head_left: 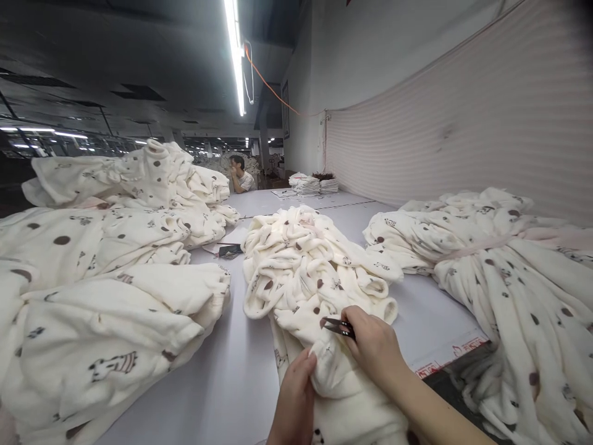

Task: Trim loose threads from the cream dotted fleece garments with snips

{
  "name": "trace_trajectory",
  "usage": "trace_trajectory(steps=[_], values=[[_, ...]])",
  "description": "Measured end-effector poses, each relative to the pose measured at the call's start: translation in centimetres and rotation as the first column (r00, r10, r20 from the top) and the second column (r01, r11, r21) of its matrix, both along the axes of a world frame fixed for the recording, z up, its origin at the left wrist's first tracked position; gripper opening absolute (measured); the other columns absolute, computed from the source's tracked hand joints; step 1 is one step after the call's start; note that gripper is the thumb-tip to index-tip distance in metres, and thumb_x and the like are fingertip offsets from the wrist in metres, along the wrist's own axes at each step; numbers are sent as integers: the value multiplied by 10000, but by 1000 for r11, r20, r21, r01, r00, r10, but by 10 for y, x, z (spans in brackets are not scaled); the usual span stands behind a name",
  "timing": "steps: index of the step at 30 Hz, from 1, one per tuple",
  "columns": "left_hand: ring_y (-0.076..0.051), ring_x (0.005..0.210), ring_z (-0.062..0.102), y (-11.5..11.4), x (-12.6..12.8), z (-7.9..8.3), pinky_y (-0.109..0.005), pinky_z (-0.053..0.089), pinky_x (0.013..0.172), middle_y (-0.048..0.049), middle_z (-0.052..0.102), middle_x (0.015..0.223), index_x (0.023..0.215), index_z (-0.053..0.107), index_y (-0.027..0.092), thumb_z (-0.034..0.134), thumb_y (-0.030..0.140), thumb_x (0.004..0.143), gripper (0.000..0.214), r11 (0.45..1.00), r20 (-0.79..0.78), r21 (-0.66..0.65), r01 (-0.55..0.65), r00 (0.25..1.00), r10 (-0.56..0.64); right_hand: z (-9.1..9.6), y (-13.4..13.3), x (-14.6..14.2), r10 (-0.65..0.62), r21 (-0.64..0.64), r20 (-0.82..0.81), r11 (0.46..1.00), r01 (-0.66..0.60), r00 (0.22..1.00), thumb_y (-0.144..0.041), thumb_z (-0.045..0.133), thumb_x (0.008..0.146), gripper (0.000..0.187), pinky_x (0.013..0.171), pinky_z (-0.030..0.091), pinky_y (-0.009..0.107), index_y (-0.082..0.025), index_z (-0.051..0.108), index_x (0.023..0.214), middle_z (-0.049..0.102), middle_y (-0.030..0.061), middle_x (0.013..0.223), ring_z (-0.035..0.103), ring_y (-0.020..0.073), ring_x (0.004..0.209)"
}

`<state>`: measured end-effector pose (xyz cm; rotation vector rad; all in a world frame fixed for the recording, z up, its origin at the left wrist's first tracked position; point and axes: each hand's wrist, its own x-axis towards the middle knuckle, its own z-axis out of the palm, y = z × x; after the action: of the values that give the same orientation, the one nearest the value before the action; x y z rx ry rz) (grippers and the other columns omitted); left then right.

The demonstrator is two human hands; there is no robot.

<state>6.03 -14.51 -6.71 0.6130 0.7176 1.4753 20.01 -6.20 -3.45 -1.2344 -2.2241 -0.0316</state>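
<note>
1. At the bottom centre of the frame, the left hand (296,386) has its fingers (306,361) closed in a pinch on a fold of the fleece garment (333,377), bunching the cloth up towards the other hand.
2. Just right of it, the right hand (375,346) is curled tight around a pair of thread snips (337,326). Their long axis lies almost level across the frame, with the tips pointing left and touching the pinched fold. The blades look slightly parted, but they are too small to be sure.
3. The garment trails up from the hands into the central heap (301,259) on the pale tabletop (245,377).
4. By my reckoning the work is somewhere mid-run: one piece is in hand, and there is a big left heap (106,296) and a right heap (509,272) of the same spotted fleece. I cannot tell which heap is finished.
5. Between the left and central heaps lies a small dark object (229,250), too unclear to name.
6. At the far end, upper centre, there are folded stacks (310,184) and a seated person (241,176).
</note>
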Motion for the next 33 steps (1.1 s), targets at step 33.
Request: trace_trajectory(steps=[33], values=[[-220,1038,585,9,-6,12,-385,481,884,-100,651,1130,1124,620,183,524,192,863,277,989,177,16,146,973,-147,23,-42,28,210,-297,-124,925,-238,970,-293,528,866,179,697,459,272,-271,652,993,677,20,894,627,193,818]])
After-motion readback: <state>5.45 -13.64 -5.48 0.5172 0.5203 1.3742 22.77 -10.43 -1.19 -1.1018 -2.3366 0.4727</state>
